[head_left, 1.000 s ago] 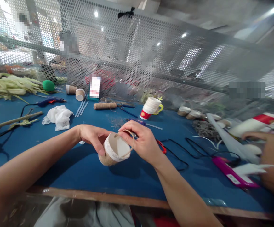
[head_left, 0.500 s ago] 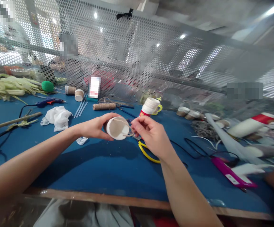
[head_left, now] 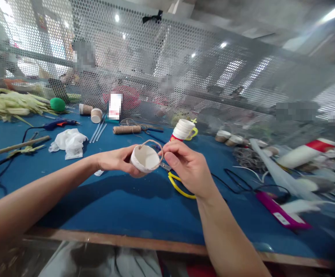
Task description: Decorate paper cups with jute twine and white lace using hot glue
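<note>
My left hand (head_left: pixel 121 160) is closed around a small round cup (head_left: pixel 144 157) with a white rim, held tilted above the table with its opening towards me. A twine handle (head_left: pixel 151 142) arches over the cup's mouth from one side of the rim to the other. At the right of the cup, my right hand (head_left: pixel 185 165) pinches the twine between thumb and fingers. Scissors with yellow handles (head_left: pixel 179 188) lie on the table partly behind my right hand. Behind that hand stands a roll of white ribbon or tape (head_left: pixel 184 129), its exact kind unclear.
On the blue table (head_left: pixel 121 215) lie a spool of twine (head_left: pixel 127 129), a crumpled white cloth (head_left: pixel 69 143), a blue glue gun (head_left: pixel 59 124) and a magenta glue gun (head_left: pixel 281 211). Small cups (head_left: pixel 96 115) and a lit phone (head_left: pixel 114 105) stand before the perforated metal screen (head_left: pixel 167 69).
The cup has tipped more upright in my left hand, and its twine handle now rises above the rim. My right hand keeps its pinch beside it.
</note>
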`<state>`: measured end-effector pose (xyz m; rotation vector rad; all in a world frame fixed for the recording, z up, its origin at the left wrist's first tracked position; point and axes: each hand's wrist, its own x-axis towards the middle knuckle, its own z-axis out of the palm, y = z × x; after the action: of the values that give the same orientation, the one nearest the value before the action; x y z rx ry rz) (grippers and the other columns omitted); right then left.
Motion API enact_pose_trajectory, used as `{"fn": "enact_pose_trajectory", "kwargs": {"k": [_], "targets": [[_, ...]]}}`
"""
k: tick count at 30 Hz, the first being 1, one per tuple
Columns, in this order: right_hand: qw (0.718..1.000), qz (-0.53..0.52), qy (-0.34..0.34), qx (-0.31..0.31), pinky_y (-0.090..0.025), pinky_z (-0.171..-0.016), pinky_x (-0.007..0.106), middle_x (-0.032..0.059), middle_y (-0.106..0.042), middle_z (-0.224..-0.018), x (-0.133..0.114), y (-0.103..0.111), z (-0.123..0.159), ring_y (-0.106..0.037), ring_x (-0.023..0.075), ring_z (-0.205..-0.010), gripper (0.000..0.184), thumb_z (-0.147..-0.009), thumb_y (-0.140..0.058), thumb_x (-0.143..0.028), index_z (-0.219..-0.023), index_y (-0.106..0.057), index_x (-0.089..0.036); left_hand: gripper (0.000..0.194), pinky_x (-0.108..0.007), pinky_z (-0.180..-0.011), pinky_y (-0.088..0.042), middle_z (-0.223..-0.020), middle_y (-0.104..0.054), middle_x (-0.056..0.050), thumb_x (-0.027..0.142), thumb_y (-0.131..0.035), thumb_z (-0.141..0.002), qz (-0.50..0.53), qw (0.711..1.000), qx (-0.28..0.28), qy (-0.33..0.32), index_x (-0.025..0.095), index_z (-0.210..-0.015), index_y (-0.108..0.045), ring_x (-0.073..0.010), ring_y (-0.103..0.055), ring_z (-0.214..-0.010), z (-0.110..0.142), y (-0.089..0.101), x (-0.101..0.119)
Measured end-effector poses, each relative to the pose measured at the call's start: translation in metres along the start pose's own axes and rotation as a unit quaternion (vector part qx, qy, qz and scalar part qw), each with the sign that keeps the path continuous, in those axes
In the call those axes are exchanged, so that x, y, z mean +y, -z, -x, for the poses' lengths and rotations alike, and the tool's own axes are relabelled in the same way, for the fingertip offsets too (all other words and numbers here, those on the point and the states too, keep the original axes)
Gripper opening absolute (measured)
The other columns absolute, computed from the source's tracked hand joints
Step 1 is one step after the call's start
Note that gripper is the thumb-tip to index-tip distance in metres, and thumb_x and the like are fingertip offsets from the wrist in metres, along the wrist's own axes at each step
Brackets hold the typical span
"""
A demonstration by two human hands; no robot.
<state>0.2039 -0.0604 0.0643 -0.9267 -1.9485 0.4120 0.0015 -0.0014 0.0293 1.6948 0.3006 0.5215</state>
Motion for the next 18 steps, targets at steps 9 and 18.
{"fn": "enact_pose_trajectory", "kwargs": {"k": [9,18], "targets": [[0.997,0.042,-0.046,-0.049,-0.040,-0.056,0.023,0.0003,-0.053,-0.063,-0.005,-0.009,0.000,-0.047,0.0107,-0.058,0.024,-0.086,-0.049,-0.028,-0.065,-0.052,-0.017,0.053,-0.031,-0.072,-0.042,-0.091,-0.051,-0.004,0.036,-0.065,-0.065,-0.014,1.000,0.004,0.013,0.015,-0.110,-0.045,-0.0176,-0.047,-0.082,0.007,-0.009,-0.017],[0.996,0.066,-0.054,-0.029,-0.039,-0.055,0.023,-0.0007,-0.051,-0.060,-0.005,-0.013,0.002,-0.045,0.0101,-0.056,0.026,-0.087,-0.048,-0.028,-0.063,-0.051,-0.017,0.050,-0.030,-0.073,-0.041,-0.092,-0.051,-0.004,0.034,-0.064,-0.067,0.000,1.000,0.009,-0.001,0.016,-0.111,-0.046,-0.0174,-0.046,-0.083,0.007,-0.006,-0.028]]}}
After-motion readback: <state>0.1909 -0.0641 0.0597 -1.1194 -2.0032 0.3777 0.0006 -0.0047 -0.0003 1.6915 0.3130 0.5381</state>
